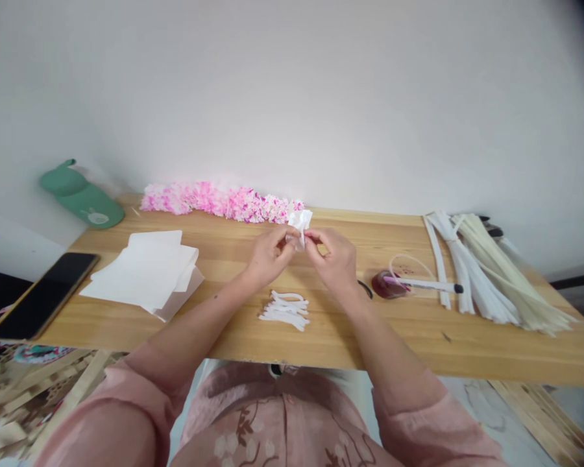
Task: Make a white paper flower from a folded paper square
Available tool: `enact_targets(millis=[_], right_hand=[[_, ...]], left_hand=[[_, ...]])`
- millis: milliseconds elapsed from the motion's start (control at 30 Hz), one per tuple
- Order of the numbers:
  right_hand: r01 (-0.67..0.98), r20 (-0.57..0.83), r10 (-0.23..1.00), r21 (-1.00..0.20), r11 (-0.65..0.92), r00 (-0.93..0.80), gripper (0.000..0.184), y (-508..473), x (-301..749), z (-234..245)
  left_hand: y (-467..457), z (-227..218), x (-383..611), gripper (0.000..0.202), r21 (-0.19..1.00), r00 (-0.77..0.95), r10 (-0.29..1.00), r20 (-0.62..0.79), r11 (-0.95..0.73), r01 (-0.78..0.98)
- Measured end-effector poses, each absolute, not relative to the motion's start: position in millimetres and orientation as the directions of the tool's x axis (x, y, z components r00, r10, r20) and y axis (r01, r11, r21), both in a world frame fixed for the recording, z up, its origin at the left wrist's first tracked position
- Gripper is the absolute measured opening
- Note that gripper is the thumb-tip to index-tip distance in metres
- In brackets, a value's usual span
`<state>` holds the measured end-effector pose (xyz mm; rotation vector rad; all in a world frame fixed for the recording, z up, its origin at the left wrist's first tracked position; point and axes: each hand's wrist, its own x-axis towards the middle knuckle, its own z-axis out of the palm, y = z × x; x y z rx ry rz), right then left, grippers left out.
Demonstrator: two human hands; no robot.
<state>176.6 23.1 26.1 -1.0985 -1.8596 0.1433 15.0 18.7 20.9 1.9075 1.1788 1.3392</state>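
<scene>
Both hands meet above the back middle of the wooden table, pinching one small crumpled piece of white paper (300, 219). My left hand (271, 254) grips its lower left side between thumb and fingers. From the right, my right hand (335, 256) holds its lower end in a pinch. The paper fans out above the fingertips; its base is partly hidden by them. Behind it lies a long row of pink and white ruffled paper flowers (224, 202). Below the hands, between my forearms, rests a small pile of short white fuzzy stems (285, 310).
White paper sheets (141, 269) lie at left, beside a dark phone (46, 295) and a green bottle (85, 198). At right are a small jar of dark red liquid (388, 285), a pen-like stick (428, 284), and bundles of white (477, 279) and cream strips (511, 275).
</scene>
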Motion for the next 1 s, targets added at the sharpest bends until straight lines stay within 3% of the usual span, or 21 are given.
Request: enact_targets(millis=[167, 433, 600, 833, 1000], right_hand=[[0.632, 0.665, 0.725, -0.487, 0.603, -0.179, 0.020, 23.2, 176.8, 25.7], [0.672, 0.750, 0.617, -0.330, 0.663, -0.240, 0.017, 24.7, 176.4, 24.3], [0.642, 0.743, 0.630, -0.372, 0.671, -0.227, 0.016, 23.3, 176.3, 25.9], [0.561, 0.670, 0.720, -0.530, 0.636, -0.183, 0.014, 23.8, 176.2, 27.6], [0.583, 0.689, 0.692, -0.477, 0.658, -0.217, 0.013, 25.0, 176.8, 25.7]], left_hand=[[16.6, 26.1, 15.9, 0.016, 0.829, 0.127, 0.887, 0.445, -0.461, 0.315], [17.8, 23.9, 15.5, 0.022, 0.832, 0.116, 0.899, 0.423, -0.436, 0.343], [19.2, 23.1, 15.1, 0.019, 0.797, 0.116, 0.887, 0.446, -0.453, 0.399], [20.1, 21.4, 14.6, 0.018, 0.746, 0.129, 0.868, 0.480, -0.481, 0.460], [20.4, 19.9, 14.3, 0.018, 0.727, 0.148, 0.854, 0.500, -0.506, 0.464]])
